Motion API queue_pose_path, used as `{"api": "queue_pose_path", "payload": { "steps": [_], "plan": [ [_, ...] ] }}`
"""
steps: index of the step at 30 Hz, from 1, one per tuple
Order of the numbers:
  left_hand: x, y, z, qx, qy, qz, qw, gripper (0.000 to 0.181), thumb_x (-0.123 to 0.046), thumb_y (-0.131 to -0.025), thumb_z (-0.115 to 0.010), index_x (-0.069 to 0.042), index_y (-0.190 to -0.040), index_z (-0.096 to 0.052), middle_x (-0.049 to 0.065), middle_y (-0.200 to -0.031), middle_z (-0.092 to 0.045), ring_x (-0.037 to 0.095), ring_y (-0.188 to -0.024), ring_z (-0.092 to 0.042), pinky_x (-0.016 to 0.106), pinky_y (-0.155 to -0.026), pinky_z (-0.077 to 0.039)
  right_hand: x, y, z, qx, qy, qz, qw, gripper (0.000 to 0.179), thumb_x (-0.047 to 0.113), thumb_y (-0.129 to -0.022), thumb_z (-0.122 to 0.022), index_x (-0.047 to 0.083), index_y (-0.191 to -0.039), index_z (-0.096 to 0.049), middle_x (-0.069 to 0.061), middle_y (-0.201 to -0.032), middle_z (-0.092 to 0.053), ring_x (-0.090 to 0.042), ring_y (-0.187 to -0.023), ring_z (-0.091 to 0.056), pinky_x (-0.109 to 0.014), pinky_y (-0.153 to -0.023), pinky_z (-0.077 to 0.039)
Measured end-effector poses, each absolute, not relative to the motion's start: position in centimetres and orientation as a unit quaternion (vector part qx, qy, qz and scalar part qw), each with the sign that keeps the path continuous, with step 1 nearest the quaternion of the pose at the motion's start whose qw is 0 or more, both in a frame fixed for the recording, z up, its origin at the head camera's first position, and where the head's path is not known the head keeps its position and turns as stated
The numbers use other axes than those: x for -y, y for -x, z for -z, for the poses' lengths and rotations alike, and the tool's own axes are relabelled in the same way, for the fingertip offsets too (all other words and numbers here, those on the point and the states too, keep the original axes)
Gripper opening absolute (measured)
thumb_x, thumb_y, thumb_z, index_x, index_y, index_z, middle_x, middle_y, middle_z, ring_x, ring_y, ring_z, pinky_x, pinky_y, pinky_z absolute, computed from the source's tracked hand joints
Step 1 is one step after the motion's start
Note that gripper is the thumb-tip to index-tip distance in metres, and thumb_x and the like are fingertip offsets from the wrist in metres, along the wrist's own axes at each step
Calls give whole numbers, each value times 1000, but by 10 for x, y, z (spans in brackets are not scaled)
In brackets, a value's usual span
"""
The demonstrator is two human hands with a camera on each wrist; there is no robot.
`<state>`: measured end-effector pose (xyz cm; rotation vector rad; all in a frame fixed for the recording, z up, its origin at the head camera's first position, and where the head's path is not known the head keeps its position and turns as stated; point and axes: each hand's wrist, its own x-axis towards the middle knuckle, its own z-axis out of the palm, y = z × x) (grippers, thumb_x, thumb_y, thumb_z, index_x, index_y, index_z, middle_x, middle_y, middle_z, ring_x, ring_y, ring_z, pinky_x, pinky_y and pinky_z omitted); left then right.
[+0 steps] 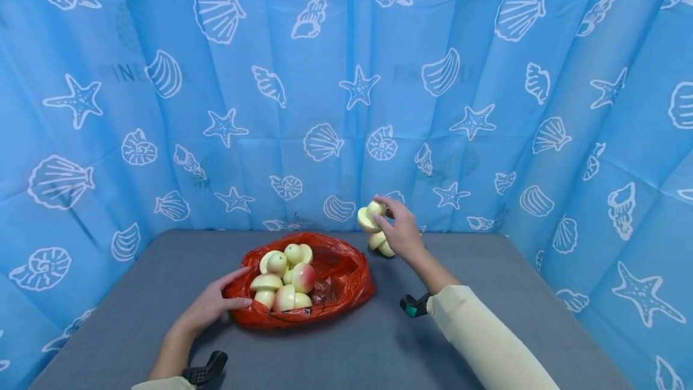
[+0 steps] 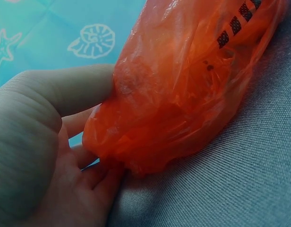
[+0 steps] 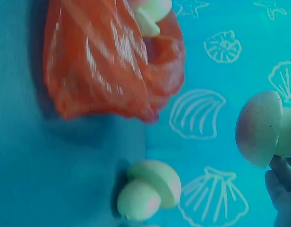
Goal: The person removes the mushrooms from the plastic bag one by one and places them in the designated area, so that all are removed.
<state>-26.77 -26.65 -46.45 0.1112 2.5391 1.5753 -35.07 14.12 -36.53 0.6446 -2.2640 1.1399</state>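
Observation:
A red plastic bag (image 1: 346, 287) lies with its mouth spread, with several pale toy mushrooms (image 1: 266, 282) with pinkish caps heaped in its left half. At the bag's left side, my left hand (image 1: 208, 306) holds the plastic between thumb and fingers; in the left wrist view some fingers (image 2: 84, 156) are partly hidden behind it. My right hand (image 1: 399, 227) grips another toy mushroom (image 3: 260, 128) by its stem, up in the air right of the bag. Below that hand, a toy mushroom (image 3: 152, 189) rests on the table, partly covered by the hand in the head view.
The grey cloth-covered table (image 1: 433, 342) ends at a blue curtain (image 1: 346, 107) printed with white shells and starfish, which also hangs along both sides. A black wrist strap (image 1: 206, 371) is on the left wrist, another strap (image 1: 414, 306) on the right.

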Motion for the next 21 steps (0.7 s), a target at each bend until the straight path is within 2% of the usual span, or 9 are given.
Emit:
{"api": "queue_pose_path", "payload": {
  "steps": [5,13,21],
  "plan": [
    [266,267,464,-847,-36,-525,74,82,-36,-82,-75,-11,-151,-36,27,-152,-27,49,-136,-24,67,-103,-26,-159,354,361,843,-223,-415,261,35,5,-92,-66,0,-126,-59,-21,-117,-58,-38,-105,-60,-48,-88,-50],
    [266,267,464,-852,-37,-518,74,82,-38,-83,-74,-11,-151,-35,27,-152,-27,49,-136,-24,67,-103,-27,-184,356,352,852,-194,-409,261,35,8,-93,-66,0,-126,-57,-20,-123,-57,-38,-108,-59,-49,-91,-48],
    [267,267,465,-846,-46,-526,73,81,-35,-83,-74,-11,-151,-36,28,-152,-27,49,-136,-23,66,-104,-27,-210,359,358,844,-152,-429,285,34,5,-92,-67,-2,-123,-56,-22,-119,-60,-40,-107,-61,-52,-88,-49]
  ]
}}
